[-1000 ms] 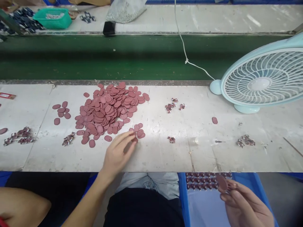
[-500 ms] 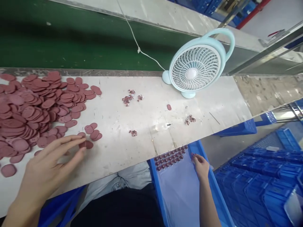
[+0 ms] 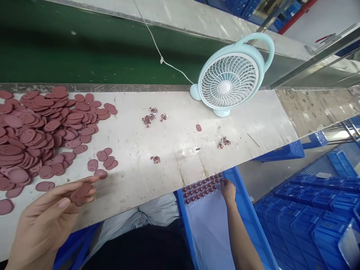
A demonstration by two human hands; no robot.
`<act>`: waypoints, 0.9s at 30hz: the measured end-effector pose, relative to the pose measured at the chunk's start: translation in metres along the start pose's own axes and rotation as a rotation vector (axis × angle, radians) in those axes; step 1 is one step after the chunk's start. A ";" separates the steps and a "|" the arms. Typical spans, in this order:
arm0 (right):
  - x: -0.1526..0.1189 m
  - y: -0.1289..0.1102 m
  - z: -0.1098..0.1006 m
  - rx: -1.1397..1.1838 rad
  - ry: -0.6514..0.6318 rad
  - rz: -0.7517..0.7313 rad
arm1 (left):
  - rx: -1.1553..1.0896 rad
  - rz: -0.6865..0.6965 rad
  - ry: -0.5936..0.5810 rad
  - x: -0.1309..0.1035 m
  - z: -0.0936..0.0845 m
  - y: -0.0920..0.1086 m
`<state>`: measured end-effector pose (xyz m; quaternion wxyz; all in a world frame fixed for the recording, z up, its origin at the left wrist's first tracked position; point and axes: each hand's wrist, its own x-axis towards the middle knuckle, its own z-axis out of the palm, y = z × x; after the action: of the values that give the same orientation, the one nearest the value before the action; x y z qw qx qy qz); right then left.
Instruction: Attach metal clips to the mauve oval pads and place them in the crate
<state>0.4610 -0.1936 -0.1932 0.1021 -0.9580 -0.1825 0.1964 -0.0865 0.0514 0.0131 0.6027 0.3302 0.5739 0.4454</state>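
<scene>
My left hand (image 3: pixel 53 213) is closed on a flat, dark-red oval piece with small holes (image 3: pixel 81 194), held above the table between thumb and fingers. Just beyond its fingertips lies another loose oval piece (image 3: pixel 100 174), with a large pile of the same ovals (image 3: pixel 33 131) farther left. My right hand (image 3: pixel 228 190) is at the end of the rows of small dark-red pieces with shiny tips (image 3: pixel 202 187), inside a blue tray (image 3: pixel 239 191). Its fingers are pinched together, and whatever is between them is hidden.
A light-blue fan (image 3: pixel 230 80) stands at the back of the white table (image 3: pixel 132 138). A small clear bottle with a needle tip (image 3: pixel 189 151), small clusters of reddish parts (image 3: pixel 155 159) and a thin rod (image 3: pixel 253 140) lie on it. Blue crates (image 3: pixel 315 210) are stacked at right.
My left hand has drawn back toward me and turned, now lifting an oval piece off the table. My right hand has moved up and left to the end of the rows.
</scene>
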 end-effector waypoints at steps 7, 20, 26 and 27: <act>-0.011 -0.023 -0.008 0.103 0.041 0.067 | -0.066 -0.100 0.107 -0.002 0.006 0.003; -0.133 -0.176 -0.076 1.119 -0.057 -0.104 | -0.266 -0.350 -0.166 -0.029 0.026 -0.022; -0.171 -0.278 -0.055 1.695 -1.177 0.059 | -0.512 -0.480 -0.452 -0.053 0.064 -0.035; -0.167 -0.290 -0.051 1.795 -1.297 0.084 | -0.538 -0.481 -0.475 -0.054 0.066 -0.034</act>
<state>0.2490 -0.0003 -0.0126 0.6376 -0.2568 0.0399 0.7252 -0.0127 -0.0034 0.0113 0.8694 0.1116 0.3432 0.3376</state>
